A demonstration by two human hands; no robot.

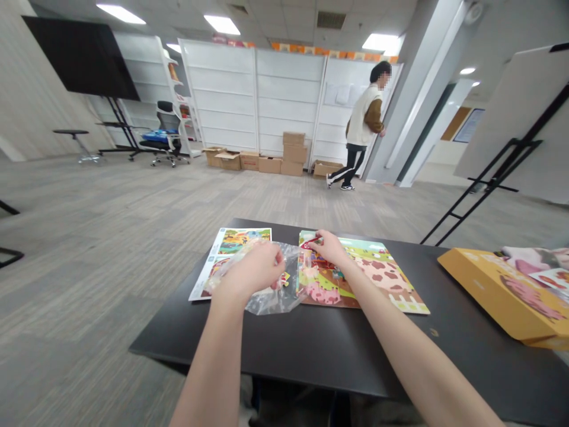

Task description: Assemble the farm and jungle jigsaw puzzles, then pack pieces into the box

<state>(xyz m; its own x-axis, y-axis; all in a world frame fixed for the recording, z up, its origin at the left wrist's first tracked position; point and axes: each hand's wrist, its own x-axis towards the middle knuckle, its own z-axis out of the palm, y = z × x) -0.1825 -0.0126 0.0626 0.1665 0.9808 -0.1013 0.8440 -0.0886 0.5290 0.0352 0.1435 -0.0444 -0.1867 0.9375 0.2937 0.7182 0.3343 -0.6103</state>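
The left hand [251, 271] was closed around a crumpled clear plastic bag [284, 296], which lay partly over a printed picture sheet [231, 249] at eleven o'clock. The right hand [329, 248] held a small red puzzle piece [309, 241] in a narrow pinch over the top left of a farm-scene jigsaw puzzle [377, 276] at twelve o'clock. An orange cardboard box [498, 290] sat at two o'clock on the black table [311, 350], well apart from both hands.

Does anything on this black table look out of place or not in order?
Yes. A crumpled clear plastic bag, held by the left hand, sprawls across a glossy printed picture sheet and the edge of the cow-patterned farm jigsaw puzzle, hiding both. Near the right hand, the puzzle's surface looks uneven.
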